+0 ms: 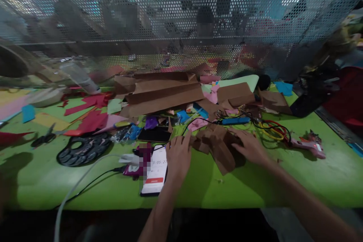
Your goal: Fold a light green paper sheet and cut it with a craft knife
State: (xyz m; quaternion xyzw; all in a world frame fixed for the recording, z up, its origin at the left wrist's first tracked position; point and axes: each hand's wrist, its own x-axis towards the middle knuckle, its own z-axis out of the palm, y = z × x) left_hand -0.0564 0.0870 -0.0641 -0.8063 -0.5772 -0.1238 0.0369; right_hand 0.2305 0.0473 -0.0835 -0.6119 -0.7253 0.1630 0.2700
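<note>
A folded brown cardboard piece (219, 143) lies on the green table in front of me. My left hand (179, 155) is palm down with fingers stretched out, between that cardboard and a phone with a lit timer screen (154, 172), whose right edge it partly covers. At the cardboard's right side is my right hand (249, 146); its thumb and fingers are apart, the fingertips at the cardboard's edge. Whether they press on it is hard to see. Just beyond my hands lie a blue stick-like tool (235, 121) and a black cable.
A dark phone (155, 135), a black paint palette (85, 149) and scissors (44, 136) lie to the left. Larger cardboard (167, 96) and coloured paper scraps fill the back, before a perforated metal screen (170, 11). A pink glue gun (309, 146) lies at right. Cables cross the left front.
</note>
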